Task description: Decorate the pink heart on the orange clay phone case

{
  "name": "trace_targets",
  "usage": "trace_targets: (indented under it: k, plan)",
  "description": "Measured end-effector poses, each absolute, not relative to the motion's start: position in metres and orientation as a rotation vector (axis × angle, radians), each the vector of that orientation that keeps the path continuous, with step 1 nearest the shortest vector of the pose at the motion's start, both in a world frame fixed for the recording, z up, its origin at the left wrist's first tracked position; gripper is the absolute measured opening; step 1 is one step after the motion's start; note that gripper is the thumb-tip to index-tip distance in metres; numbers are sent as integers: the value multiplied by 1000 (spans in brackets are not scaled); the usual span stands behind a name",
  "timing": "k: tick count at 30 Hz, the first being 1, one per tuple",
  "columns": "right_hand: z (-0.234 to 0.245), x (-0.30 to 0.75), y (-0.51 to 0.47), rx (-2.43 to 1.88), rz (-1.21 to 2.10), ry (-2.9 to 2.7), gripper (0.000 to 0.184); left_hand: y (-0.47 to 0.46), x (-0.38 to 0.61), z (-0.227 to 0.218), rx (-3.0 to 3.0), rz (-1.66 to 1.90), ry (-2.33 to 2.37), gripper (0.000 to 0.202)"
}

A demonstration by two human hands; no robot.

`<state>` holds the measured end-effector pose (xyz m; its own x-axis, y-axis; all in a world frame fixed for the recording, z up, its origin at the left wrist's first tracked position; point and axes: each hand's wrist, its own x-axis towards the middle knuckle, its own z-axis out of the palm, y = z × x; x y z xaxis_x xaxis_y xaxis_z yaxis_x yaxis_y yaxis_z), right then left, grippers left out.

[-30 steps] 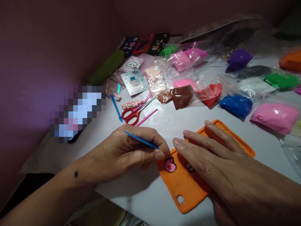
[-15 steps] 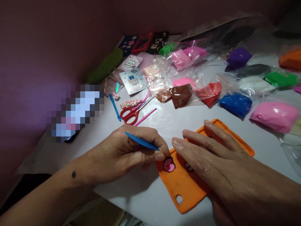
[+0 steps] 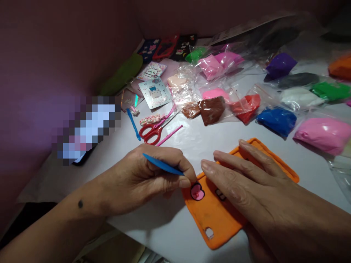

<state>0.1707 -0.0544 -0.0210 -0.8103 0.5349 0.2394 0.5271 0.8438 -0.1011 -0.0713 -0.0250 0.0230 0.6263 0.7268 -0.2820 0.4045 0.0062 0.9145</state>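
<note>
Pinching a blue tool with closed fingers of the left hand, in the head view, near a pink heart on an orange case, which lies on the white surface, right hand laid across it, fingers straight and slightly apart, scissors farther back.

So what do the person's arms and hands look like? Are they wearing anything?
The left hand and right hand are bare: no gloves, rings or watch show. No sleeves show on the arms either. The left arm has one small, round, dark spot near the wrist; I can't tell what it is.
</note>
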Motion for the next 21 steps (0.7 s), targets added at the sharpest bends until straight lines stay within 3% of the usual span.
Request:
trace_targets:
  k: [21]
  plan:
    - [-23,170,-54,-816,-74,-2764,78,-25,-68,25,1554,339,1027,12]
